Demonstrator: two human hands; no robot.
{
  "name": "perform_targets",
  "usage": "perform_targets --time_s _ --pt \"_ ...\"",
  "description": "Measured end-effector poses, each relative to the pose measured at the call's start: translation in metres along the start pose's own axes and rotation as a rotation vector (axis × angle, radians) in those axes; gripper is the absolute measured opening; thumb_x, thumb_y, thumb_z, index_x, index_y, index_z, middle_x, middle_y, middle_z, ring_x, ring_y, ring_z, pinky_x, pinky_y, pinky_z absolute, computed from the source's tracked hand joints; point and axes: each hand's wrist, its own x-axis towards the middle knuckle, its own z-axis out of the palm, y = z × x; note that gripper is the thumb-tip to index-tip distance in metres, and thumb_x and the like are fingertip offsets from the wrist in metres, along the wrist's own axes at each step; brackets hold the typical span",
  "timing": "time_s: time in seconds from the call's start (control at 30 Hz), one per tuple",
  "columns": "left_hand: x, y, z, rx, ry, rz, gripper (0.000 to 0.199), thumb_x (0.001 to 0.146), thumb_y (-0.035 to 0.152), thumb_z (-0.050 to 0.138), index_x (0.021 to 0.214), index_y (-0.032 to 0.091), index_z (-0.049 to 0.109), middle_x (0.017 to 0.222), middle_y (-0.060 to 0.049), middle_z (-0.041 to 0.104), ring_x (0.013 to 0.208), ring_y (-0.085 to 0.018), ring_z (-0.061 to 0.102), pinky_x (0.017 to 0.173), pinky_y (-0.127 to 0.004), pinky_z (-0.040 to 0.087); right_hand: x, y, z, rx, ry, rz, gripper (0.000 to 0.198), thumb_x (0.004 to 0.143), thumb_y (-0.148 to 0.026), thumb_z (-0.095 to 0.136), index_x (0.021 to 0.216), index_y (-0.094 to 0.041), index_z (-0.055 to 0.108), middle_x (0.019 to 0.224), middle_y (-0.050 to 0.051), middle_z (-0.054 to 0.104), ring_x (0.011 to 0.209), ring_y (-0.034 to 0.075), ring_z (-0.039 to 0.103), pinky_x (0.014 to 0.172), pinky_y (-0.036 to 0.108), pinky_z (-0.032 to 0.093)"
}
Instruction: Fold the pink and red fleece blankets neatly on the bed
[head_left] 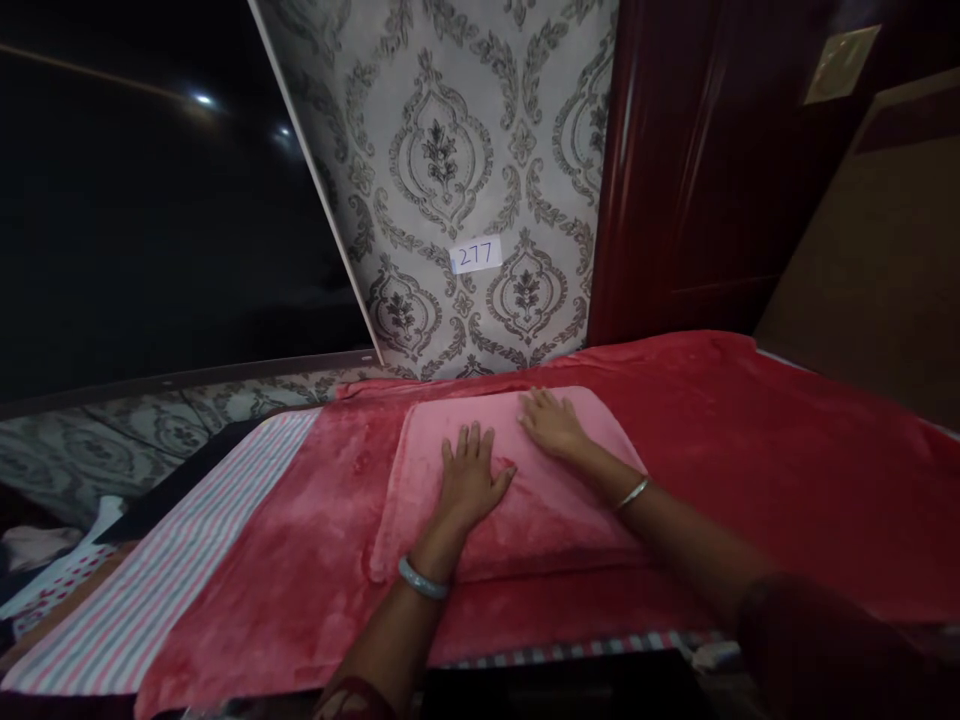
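Observation:
A folded pink plush cloth [420,500] lies flat on a larger red plush blanket [750,480]. My left hand [469,475] rests palm down near the middle of the folded cloth, fingers spread. Farther back and to the right, my right hand [553,422] also presses flat on it near its back edge, fingers stretched out. Neither hand grips anything. On the left, a striped pink, white and grey cloth [172,550] shows from under the red blanket.
A large dark television screen [165,200] stands at the left. Behind is patterned wallpaper [442,160] with a paper label [476,255] reading 277. To the right are a dark red wood panel [690,170] and a cardboard box [877,260]. Other cloths [60,590] lie at the far left.

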Motion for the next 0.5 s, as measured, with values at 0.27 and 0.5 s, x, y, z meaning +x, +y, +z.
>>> perform_targets --time_s 0.27,0.5 --pt "0.012 -0.002 -0.013 -0.052 -0.149 0.232 0.064 0.101 0.054 0.034 0.160 0.030 0.030 0.168 -0.004 0.026 0.157 -0.028 0.016 0.125 -0.063 0.009 -0.032 -0.025 0.034 -0.034 0.115 -0.090 0.055 0.104 -0.030 0.030 0.156 -0.017 0.041 0.164 0.014 0.032 0.151 0.031 0.029 0.120 0.058 0.021" --pt "0.069 -0.045 -0.019 0.007 -0.230 0.062 0.063 0.100 0.057 0.032 0.158 0.035 0.033 0.169 -0.001 0.023 0.157 -0.031 0.016 0.124 -0.064 0.009 -0.031 -0.022 0.035 -0.009 0.127 -0.077 0.055 0.103 -0.033 0.032 0.156 -0.019 0.042 0.165 0.012 0.031 0.152 0.030 0.028 0.122 0.057 0.018"
